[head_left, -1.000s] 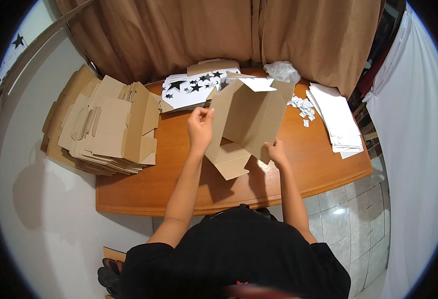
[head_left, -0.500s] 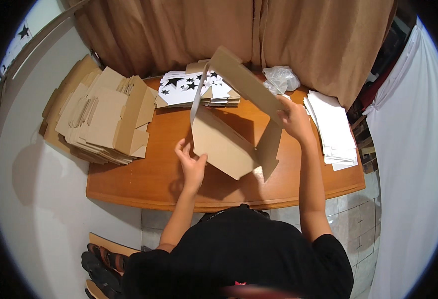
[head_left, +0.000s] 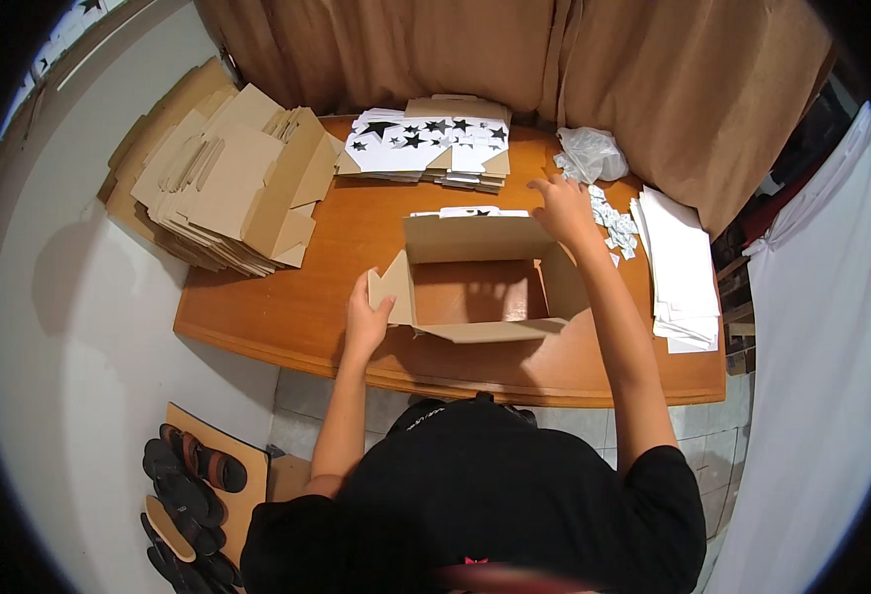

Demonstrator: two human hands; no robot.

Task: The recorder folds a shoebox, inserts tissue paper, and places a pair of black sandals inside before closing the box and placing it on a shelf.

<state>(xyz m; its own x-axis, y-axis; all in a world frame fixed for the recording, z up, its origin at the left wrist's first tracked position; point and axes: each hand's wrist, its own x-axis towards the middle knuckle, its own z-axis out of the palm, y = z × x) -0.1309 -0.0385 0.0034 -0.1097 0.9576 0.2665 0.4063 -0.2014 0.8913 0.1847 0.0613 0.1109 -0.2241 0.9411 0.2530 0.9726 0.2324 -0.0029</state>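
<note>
A brown cardboard box [head_left: 470, 246] stands unfolded in front of me, its wooden-table bottom view showing that it has no closed base. A small strip of white star-printed covering shows along its far upper edge. My left hand [head_left: 366, 319] grips the flap at the box's left end, thumb on the inner side. Above the far right corner, my right hand [head_left: 564, 210] has its fingers apart, with nothing seen in them. Its forearm hides part of the box's right end.
Flattened cardboard boxes [head_left: 222, 188] are piled at the left. Behind lie star-printed cardboard pieces [head_left: 396, 153]. A clear plastic bag [head_left: 592, 153], small white paper pieces [head_left: 614, 223] and a stack of white sheets [head_left: 678, 267] occupy the right of the wooden table [head_left: 267, 317].
The box has turned from a tilted, raised position to sitting level, lower on the table. My right hand has let go of its panel. The view has shifted, showing the small paper pieces.
</note>
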